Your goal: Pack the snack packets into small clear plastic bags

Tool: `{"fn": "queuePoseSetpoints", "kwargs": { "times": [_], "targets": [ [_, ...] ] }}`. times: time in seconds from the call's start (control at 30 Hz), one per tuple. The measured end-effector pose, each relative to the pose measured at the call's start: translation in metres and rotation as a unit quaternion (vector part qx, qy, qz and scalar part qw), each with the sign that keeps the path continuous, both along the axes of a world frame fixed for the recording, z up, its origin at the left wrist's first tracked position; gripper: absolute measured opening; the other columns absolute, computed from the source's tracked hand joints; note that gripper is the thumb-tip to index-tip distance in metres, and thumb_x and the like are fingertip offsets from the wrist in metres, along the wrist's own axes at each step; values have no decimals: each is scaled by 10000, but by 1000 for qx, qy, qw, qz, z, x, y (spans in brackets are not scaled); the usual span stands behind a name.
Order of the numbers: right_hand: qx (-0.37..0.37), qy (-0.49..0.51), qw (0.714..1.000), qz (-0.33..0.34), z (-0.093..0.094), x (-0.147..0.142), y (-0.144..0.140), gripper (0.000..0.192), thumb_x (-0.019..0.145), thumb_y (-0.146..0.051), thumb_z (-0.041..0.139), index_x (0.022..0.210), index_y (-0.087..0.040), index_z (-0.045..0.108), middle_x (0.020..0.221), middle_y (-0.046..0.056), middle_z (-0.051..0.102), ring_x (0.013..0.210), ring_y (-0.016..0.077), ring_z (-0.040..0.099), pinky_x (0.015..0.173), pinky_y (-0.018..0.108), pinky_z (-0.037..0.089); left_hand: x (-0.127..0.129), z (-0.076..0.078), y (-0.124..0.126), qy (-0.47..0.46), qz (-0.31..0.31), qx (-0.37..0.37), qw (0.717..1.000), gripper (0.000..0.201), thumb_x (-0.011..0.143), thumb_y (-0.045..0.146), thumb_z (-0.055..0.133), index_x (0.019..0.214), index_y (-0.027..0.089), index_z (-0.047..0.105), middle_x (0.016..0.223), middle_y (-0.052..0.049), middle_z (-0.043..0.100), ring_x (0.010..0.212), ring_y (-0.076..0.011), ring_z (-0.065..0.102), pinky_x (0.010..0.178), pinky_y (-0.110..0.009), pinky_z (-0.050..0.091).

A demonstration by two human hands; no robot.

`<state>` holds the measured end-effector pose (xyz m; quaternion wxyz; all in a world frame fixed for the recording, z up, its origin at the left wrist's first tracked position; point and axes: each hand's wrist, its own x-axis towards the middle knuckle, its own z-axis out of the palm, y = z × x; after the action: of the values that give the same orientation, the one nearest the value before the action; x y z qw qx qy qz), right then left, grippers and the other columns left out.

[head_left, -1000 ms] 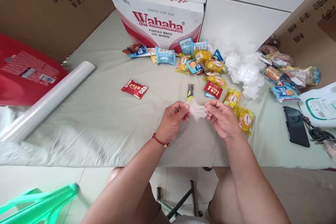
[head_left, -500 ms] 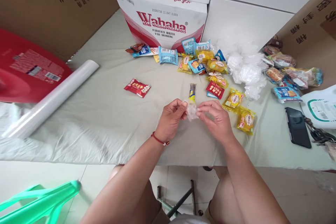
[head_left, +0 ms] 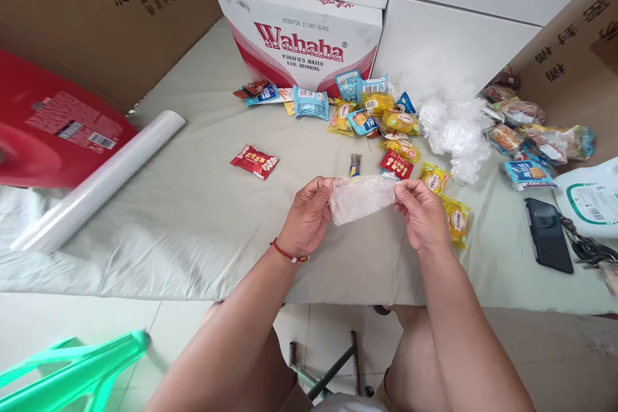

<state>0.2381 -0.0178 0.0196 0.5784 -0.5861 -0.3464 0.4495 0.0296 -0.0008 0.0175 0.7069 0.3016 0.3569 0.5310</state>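
Note:
Between my hands a clear, wrinkled plastic bag [head_left: 363, 199] is stretched out sideways. My left hand [head_left: 308, 215] pinches its left end, and my right hand [head_left: 421, 211] pinches the right end. Just behind the bag lies a small narrow snack bar [head_left: 355, 164] in a dark and yellow wrapper, its near part covered by the plastic. A red snack packet [head_left: 396, 164] is close behind the right hand, with yellow-wrapped cakes [head_left: 456, 220] beside it. Another red packet [head_left: 255, 161] rests by itself to the left.
A Wahaba-style white and red carton, printed Wahaha [head_left: 299, 38], stands at the back. Crumpled clear bags [head_left: 454, 132] are heaped right of the snacks. A plastic film roll [head_left: 106, 174] lies left; a phone [head_left: 549, 235] and white jug [head_left: 591, 196] are at the right.
The bunched-up plastic has been spread into a wide, flat bag. My right hand has moved right, away from the left hand, and the bag now covers part of the snack bar.

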Motion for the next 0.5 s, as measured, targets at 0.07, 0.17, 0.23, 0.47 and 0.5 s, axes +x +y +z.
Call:
{"fn": "queuePoseSetpoints", "kwargs": {
  "times": [0.07,0.17,0.23,0.47,0.5],
  "targets": [
    [69,-120,989,-58,0,-2,-3,273,805,-447,784,915,-218,683,834,-12,612,713,118,522,643,247,446,0,-3,0,49,6,36,998,427,800,527,797,680,189,567,899,-4,668,750,-116,526,679,-242,427],
    [149,-261,953,-32,3,-8,-9,209,906,-407,691,1028,-239,695,1022,32,640,699,122,536,652,276,468,0,-6,-2,117,8,81,990,416,874,531,718,676,190,585,962,-16,698,801,-130,524,740,-259,423],
    [174,-325,928,57,5,-15,-13,212,935,-351,660,1125,-265,691,1168,54,624,658,110,534,642,290,484,1,-7,-3,132,-2,98,986,410,901,518,689,674,193,586,939,-9,700,780,-128,507,748,-265,414],
    [172,-397,888,157,-5,-24,-12,146,968,-224,601,1066,-252,706,941,28,643,698,138,588,661,286,503,3,-7,-6,90,-32,79,992,358,899,427,692,657,182,594,740,14,614,705,-119,444,682,-255,365],
    [170,-393,890,156,-6,-23,-11,123,965,-215,604,1025,-244,707,909,22,637,711,140,594,658,281,498,2,-6,-5,86,-30,70,993,336,883,401,703,653,179,600,751,9,623,712,-119,454,686,-254,368]
  ]
}}
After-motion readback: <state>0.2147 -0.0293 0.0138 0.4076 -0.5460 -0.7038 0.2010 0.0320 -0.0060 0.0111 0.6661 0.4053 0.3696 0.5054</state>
